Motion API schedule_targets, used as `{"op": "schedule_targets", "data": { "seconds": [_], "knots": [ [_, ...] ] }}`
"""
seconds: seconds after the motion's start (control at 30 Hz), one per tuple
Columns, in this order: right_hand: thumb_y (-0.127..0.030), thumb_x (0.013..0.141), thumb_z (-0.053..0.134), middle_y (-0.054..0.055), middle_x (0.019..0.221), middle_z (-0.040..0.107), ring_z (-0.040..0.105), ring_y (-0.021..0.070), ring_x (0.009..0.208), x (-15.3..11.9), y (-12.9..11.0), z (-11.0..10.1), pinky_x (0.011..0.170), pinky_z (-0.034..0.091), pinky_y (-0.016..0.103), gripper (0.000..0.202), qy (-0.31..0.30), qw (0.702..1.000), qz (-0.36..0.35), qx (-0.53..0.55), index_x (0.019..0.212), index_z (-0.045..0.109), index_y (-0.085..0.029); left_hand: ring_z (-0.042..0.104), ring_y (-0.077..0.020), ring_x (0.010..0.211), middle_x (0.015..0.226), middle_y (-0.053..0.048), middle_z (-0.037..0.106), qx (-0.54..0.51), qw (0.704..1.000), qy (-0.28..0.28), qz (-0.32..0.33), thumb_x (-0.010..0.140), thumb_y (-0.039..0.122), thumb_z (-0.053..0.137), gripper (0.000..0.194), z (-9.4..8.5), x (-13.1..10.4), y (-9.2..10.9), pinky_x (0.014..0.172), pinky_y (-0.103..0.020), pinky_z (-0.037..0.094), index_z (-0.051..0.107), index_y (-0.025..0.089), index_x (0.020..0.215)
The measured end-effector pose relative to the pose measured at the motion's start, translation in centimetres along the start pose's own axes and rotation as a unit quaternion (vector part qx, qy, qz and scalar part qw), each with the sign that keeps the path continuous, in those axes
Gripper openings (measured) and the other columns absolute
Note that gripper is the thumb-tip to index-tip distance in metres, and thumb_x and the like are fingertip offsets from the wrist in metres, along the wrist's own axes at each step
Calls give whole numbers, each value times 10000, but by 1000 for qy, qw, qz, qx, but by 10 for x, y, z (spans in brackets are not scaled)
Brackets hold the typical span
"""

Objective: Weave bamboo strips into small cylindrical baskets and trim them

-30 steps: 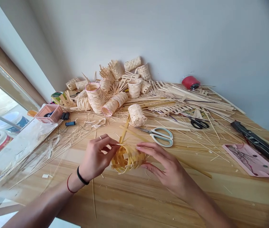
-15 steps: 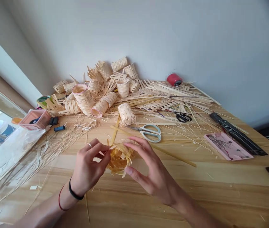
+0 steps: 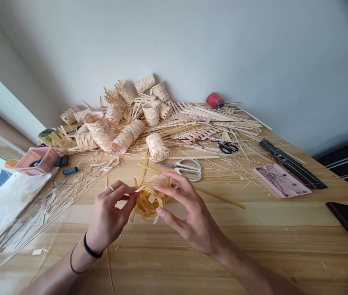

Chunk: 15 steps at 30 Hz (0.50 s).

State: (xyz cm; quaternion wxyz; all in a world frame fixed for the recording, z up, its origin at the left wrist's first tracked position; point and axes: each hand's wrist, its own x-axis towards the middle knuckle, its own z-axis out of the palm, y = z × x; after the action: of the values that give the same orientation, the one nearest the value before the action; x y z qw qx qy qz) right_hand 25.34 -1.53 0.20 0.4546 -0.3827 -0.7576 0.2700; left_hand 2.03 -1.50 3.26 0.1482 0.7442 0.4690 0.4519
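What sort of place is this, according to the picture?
Probably a small basket-weaving workshop: woven baskets lie heaped on a wooden table beside loose strips, and the left hand and right hand hold a yellow basket.

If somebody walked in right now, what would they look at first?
Probably the small yellow woven basket in the middle, with the left hand pinching at its rim and the right hand around its other side. Behind it, the pale woven baskets are heaped among loose strips toward the wall. A bright red roll stands out at the back, to the right of the baskets.
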Motion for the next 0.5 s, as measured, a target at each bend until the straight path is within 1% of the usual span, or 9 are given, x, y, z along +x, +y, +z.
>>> {"op": "schedule_targets", "data": {
  "seconds": [0.13,0.23,0.37,0.5],
  "knots": [
    [-250,1003,732,100,1589,505,534,342,1503,2,1,-2,1221,512,564,352,18,999,-35,4,1343,747,-337,780,-139,796,905,-27,795,-24,999,-12,-41,955,174,700,99,2,-3,1,713,-228,733,789,197,919],
    [-183,964,755,111,1555,520,557,346,1478,2,2,-3,1205,526,567,346,14,999,-40,8,1286,750,-312,788,-138,775,907,-22,801,-22,998,-14,-49,927,161,690,99,2,-4,1,717,-232,735,780,200,924],
    [-102,927,751,117,1516,549,577,326,1460,2,2,-2,1197,532,547,333,3,999,-35,9,1204,714,-283,774,-145,831,954,-21,784,-13,999,-19,-35,915,126,680,142,3,-5,2,749,-253,736,774,213,977],
    [-94,937,738,118,1528,539,545,319,1497,2,2,-2,1215,514,547,311,-10,999,-40,15,1183,698,-281,746,-147,849,949,-18,757,4,1000,-23,9,928,86,678,164,3,-6,2,744,-252,715,753,218,989]
  ]
}}
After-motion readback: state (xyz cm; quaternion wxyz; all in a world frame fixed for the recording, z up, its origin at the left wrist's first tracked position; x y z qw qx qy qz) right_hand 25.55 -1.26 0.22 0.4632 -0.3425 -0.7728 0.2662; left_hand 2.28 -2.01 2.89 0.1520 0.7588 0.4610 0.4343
